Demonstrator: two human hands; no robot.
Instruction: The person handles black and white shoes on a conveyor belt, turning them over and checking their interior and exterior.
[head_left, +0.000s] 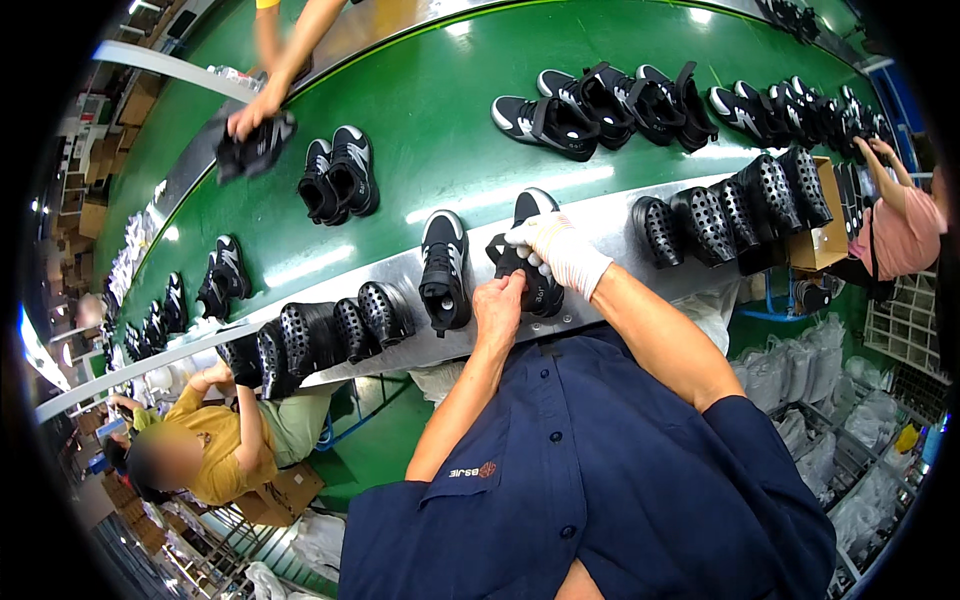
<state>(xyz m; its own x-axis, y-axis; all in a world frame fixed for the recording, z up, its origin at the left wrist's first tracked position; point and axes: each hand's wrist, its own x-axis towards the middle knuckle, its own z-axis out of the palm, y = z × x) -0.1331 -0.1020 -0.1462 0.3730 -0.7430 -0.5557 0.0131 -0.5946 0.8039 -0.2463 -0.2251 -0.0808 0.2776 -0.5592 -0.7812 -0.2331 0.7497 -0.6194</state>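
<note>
A black sports shoe (537, 204) with a grey toe rests on the metal ledge in front of me, toe pointing away. My left hand (498, 303), bare, is closed with its fingertips pinching the shoe near its opening and dark strap. Over the shoe's right side, my right hand (565, 250) in a white glove has its fingers curled on the upper. Both hands partly cover the shoe's middle. Just left of them stands a matching shoe (441, 240), untouched, its toe also pointing away.
Black perforated shoe forms (657, 232) line the ledge at right; more forms (300, 335) stand at left. Beyond runs a green belt (430, 125) carrying several shoes (545, 125). Across it a co-worker's hand (258, 112) grips a blurred dark item. Other people sit left and right.
</note>
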